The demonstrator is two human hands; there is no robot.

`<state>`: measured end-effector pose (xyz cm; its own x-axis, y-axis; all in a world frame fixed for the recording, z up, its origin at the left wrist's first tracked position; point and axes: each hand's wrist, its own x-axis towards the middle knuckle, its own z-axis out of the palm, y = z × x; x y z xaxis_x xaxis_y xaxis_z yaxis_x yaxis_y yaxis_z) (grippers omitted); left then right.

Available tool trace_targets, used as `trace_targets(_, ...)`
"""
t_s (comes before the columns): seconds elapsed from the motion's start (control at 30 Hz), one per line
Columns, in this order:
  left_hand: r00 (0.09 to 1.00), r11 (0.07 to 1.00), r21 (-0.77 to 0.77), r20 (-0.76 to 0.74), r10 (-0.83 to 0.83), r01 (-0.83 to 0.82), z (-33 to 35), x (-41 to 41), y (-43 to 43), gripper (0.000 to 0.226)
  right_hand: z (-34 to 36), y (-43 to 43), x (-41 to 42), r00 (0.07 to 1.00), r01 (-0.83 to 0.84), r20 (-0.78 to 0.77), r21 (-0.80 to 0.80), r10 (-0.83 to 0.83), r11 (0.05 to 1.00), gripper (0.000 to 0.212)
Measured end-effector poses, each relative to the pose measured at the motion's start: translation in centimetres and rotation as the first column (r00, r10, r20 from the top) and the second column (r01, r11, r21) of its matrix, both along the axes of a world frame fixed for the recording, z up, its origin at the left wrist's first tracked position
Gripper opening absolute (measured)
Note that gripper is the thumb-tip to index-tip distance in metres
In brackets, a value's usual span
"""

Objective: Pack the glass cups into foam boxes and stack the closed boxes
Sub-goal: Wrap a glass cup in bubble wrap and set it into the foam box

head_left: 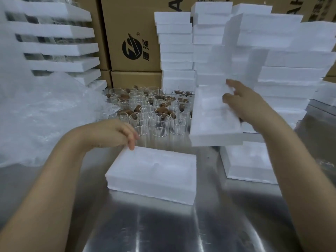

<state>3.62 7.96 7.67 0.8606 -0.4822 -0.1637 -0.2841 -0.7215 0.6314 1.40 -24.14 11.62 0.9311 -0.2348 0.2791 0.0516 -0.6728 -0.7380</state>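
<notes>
- Your left hand (116, 131) touches the far left corner of the foam box (151, 171) with bent fingertips, not closed around it. The box lies flat on the metal table (163, 224).
- Your right hand (249, 104) grips the right edge of a foam piece (211, 120), thumb on top, and holds it tilted in the air.
- The glass cups (154, 113) stand behind the box, between your two hands.
</notes>
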Motion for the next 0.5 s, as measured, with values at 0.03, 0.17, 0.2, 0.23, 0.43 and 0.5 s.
trace_targets(0.03,0.997,0.999,-0.032,0.065,-0.04,0.043,-0.1,-0.1,-0.6,0.032,-0.8,0.3,0.1,1.0,-0.019,0.011,0.094,0.019,0.995,0.057)
trace_targets(0.17,0.964,0.962,0.138,0.088,-0.25,0.237,-1.2,-0.8,-3.9,0.016,-2.9,0.6,0.1,0.995,-0.094,0.028,0.415,0.091,0.905,0.051)
trace_targets(0.2,0.96,0.956,0.181,0.118,-0.255,0.232,-1.4,-0.8,-4.3,0.012,-2.8,0.5,0.0,0.996,-0.091,0.025,0.475,0.09,0.875,0.049)
trace_targets(0.23,0.962,0.955,0.225,0.145,-0.231,0.196,-1.5,-0.7,-4.2,0.012,-2.8,0.5,0.0,0.996,-0.089,0.022,0.5,0.09,0.861,0.047)
trace_targets(0.43,0.967,0.905,0.34,0.09,0.237,-0.254,-1.6,0.2,-1.0,0.031,-3.7,1.1,-0.4,0.98,-0.156,-0.108,0.124,0.17,0.98,0.048)
trace_targets(0.5,0.947,0.9,0.301,0.044,0.318,-0.316,-1.7,0.4,-1.0,0.031,-4.5,2.3,-0.9,0.966,-0.22,-0.171,-0.134,0.196,0.966,0.05)
